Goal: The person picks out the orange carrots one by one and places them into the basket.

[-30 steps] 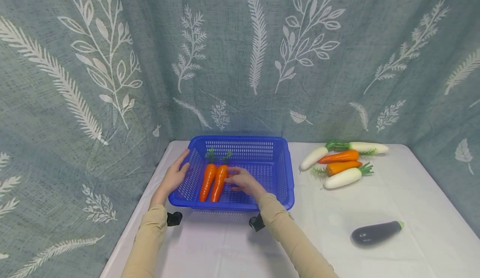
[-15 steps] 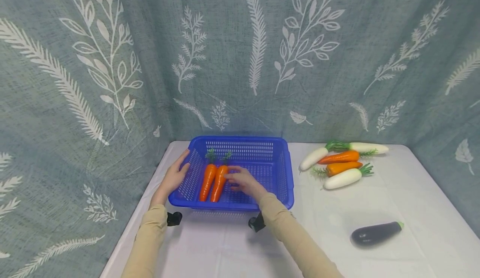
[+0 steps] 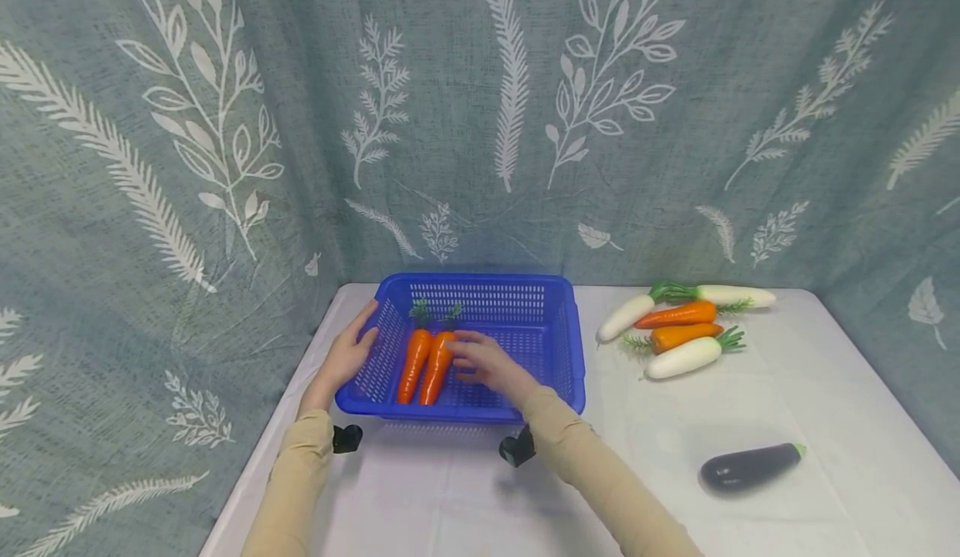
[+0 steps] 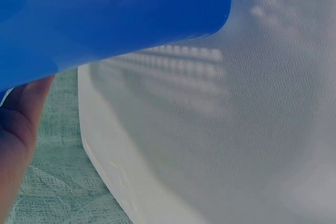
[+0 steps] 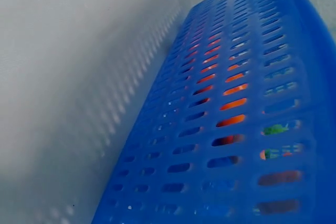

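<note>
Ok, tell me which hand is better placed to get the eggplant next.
Probably the right hand: the eggplant lies to its right on the table, while the left hand is farther off, at the left rim of the basket.

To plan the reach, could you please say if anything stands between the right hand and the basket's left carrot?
Yes: in the basket, the right carrot lies beside the left carrot, between it and the right hand.
</note>
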`<state>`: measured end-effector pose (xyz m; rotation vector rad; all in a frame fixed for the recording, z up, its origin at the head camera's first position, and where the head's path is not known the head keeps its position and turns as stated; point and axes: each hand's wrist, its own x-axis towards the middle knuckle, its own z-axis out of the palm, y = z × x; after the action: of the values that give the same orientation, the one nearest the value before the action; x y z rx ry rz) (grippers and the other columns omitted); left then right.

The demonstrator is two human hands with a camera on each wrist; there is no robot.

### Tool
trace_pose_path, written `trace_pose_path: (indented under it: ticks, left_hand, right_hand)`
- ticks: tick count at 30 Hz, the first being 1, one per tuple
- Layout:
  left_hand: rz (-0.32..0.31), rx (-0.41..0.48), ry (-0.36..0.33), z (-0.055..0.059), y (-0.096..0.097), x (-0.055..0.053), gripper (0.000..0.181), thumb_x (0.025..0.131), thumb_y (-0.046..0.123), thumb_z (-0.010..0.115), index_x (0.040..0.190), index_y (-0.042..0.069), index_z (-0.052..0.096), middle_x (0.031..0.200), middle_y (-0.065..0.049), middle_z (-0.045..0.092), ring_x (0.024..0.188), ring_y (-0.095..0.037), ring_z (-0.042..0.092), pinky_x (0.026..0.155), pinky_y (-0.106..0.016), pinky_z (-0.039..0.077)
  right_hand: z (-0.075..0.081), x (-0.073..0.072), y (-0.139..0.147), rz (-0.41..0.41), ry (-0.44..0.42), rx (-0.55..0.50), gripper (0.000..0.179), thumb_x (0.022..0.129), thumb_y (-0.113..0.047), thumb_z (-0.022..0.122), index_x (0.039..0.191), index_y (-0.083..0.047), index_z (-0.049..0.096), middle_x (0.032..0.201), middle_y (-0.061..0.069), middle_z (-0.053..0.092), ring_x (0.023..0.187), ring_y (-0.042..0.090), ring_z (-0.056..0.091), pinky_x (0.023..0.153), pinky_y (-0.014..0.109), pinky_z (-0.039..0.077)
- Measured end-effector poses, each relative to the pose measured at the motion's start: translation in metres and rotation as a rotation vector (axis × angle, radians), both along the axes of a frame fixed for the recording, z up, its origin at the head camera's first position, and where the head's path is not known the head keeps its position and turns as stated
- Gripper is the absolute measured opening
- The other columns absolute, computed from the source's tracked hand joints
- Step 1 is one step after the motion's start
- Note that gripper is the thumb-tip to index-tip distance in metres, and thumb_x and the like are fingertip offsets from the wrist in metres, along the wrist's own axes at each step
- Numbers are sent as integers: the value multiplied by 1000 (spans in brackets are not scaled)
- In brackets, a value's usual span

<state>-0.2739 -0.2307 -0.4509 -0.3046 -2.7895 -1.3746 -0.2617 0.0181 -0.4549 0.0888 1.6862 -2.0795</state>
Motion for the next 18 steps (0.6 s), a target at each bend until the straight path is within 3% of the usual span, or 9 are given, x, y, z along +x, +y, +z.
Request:
trace_pose_path:
  ticks: [18]
  left_hand:
    - [-8,2,3,-3,-2,-3,50,105,8,37,153,-1,23,159,-23,17,144,-43,16,118,-55,14]
  right_hand:
    - [10,11,18,96,0,-41,55,99,-13,54,147,6,34,143,29,43,132,45,41,110,54,36]
